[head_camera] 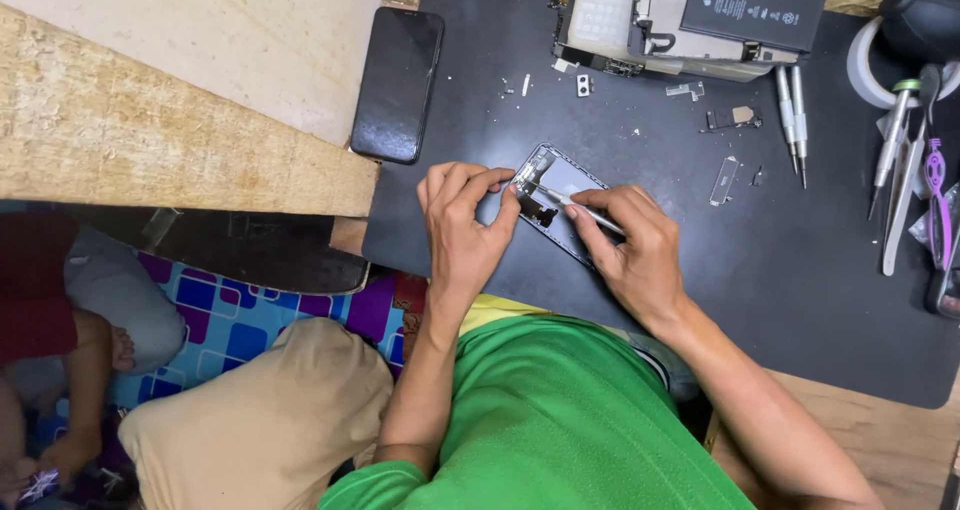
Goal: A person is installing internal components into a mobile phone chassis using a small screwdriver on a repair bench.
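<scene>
My left hand (pixel 463 225) pinches the near corner of an opened phone frame (pixel 562 202) lying on the black work mat (pixel 800 270). In my right hand (pixel 628 248) is a thin silver screwdriver (pixel 570 202). Its tip points into the upper left part of the frame, next to my left fingertips. Both hands rest over the frame and hide its lower half.
A dark phone (pixel 397 85) lies at the mat's left edge. A disassembled phone with a black battery (pixel 690 20) sits at the back. Two screwdrivers (pixel 791 120), small metal parts (pixel 724 178), tweezers and tools (pixel 905 170) lie to the right. Another person (pixel 60 350) sits at lower left.
</scene>
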